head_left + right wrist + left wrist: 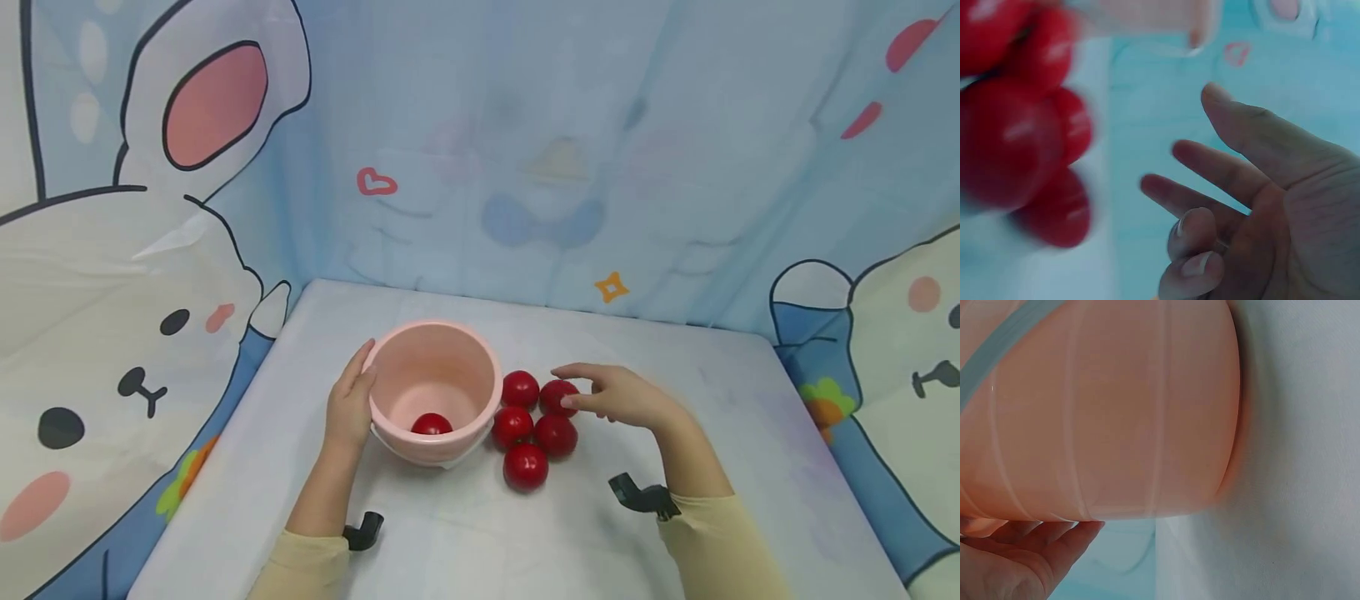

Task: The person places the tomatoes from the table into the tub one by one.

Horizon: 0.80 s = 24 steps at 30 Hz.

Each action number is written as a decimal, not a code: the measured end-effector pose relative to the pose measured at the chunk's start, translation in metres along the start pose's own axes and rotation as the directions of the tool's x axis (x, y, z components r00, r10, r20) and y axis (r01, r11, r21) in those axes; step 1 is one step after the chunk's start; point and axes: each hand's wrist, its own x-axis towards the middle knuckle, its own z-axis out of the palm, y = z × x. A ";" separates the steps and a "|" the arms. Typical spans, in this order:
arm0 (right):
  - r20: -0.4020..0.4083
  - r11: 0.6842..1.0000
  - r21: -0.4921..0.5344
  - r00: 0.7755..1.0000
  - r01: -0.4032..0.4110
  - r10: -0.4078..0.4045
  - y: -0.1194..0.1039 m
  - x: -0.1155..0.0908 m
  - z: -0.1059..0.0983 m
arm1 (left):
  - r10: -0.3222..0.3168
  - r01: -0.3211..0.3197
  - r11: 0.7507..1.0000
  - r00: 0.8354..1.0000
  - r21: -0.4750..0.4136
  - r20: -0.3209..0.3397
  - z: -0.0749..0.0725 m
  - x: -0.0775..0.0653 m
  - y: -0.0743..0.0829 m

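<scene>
My left hand holds the side of a pink bucket, thumb at its rim. In the left wrist view its fingers lie along the outer wall. Inside the bucket lies one round red fruit, apple-like. Several more such red fruits sit clustered on the table just right of the bucket. Over the rightmost part of this cluster hovers my right hand, thumb and forefinger spread about one fruit. In the right wrist view the hand has nothing in its grasp, with the fruits off to the left.
A white cloth covers the table. Blue curtain with cartoon rabbits hangs along the back and sides. The bucket's pale handle hangs down its front. Black camera mounts stick out from both wrists.
</scene>
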 end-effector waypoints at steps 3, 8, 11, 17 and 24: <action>-0.046 0.994 0.087 0.997 -0.060 0.065 0.037 -0.001 0.022 | 0.000 0.000 1.000 1.000 0.008 0.001 0.000 -0.001 0.000; -0.139 0.971 0.200 0.977 -0.130 0.159 0.076 0.004 0.054 | 0.001 -0.001 1.000 1.000 0.001 0.003 -0.001 -0.001 0.000; -0.180 0.955 0.264 0.966 -0.136 0.187 0.085 0.008 0.064 | 0.001 -0.001 1.000 1.000 -0.005 0.003 -0.001 -0.001 -0.001; -0.246 0.938 0.332 0.951 -0.099 0.188 0.095 0.017 0.077 | 0.005 -0.005 1.000 1.000 -0.014 -0.003 0.000 -0.002 -0.001; -0.265 0.917 0.388 0.942 -0.094 0.209 0.105 0.025 0.085 | 0.011 -0.011 1.000 1.000 -0.016 -0.005 0.000 -0.002 0.000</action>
